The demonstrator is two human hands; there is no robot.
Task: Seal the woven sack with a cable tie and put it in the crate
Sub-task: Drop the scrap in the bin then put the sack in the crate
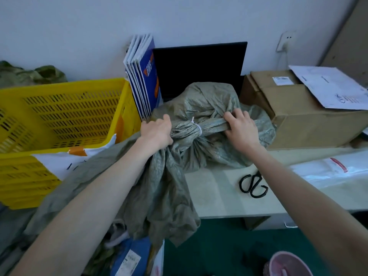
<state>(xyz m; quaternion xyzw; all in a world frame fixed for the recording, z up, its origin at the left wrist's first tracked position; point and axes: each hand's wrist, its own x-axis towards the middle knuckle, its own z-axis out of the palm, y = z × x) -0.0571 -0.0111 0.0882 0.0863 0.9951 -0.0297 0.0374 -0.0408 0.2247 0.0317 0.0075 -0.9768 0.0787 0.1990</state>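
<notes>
Both hands, left hand and right hand, clench the woven sack beside its cable tie; lifting toward the crate risks loose fabric snagging, tie slipping

Woven sack is lying on desk w/ neck bunched, white cable tie wrapping round it. Left hand is gripping gathered fabric just left of tie; right hand is gripping twisted neck on the other side. Yellow crate is sitting to the left, black scissors lying on desk nr right forearm, cardboard box to the right.
</notes>
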